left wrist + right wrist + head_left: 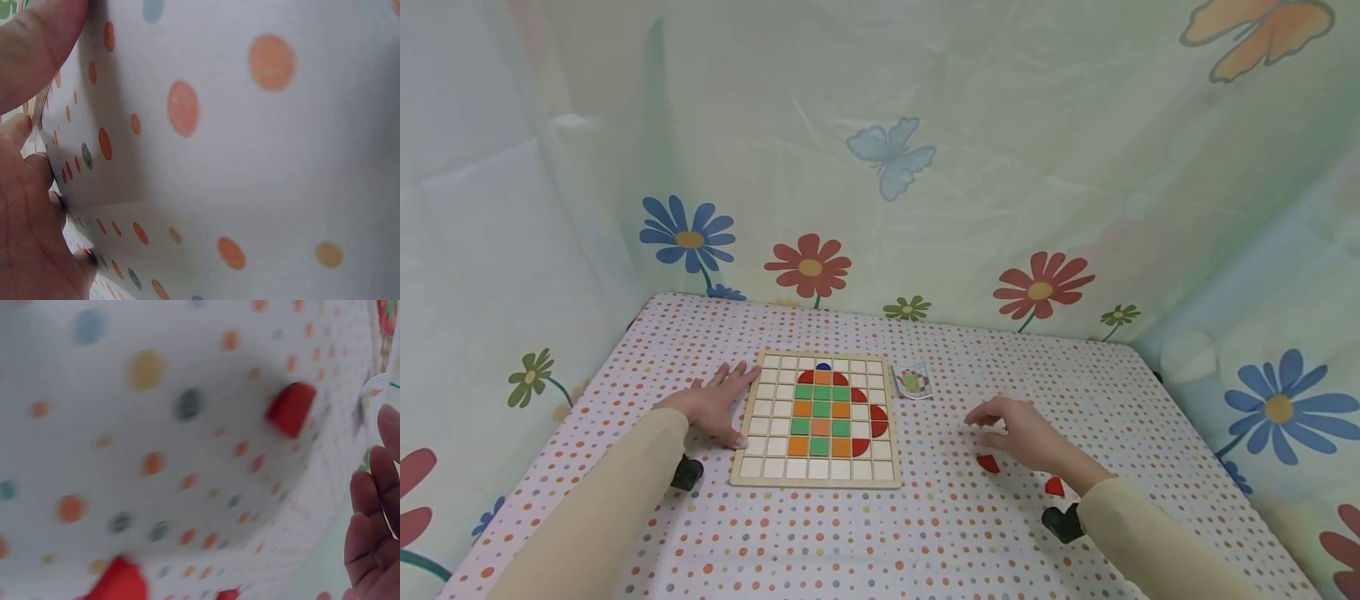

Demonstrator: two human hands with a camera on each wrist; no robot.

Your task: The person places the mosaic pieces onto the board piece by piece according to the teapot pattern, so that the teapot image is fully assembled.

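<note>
A wooden grid board point(815, 471) lies flat on the table. Green, orange and red tiles and one blue piece fill some of its squares. Spread at the board's left side, my left hand point(711, 408) touches the edge with thumb and fingertips. To the right, my right hand point(1018, 433) is held over the table, fingers relaxed and slightly bent, with nothing in it. Close below it is a red quarter-round tile point(988, 463); another red tile point(1055, 486) lies near the wrist. The right wrist view shows a third red piece point(228, 594), partly cut off.
A small picture card point(913, 380) lies at the board's right edge. The table has a dotted cloth point(820, 550). Behind it stands a flowered curtain point(970, 208), with more curtain at both sides. Black wrist cameras sit under both wrists.
</note>
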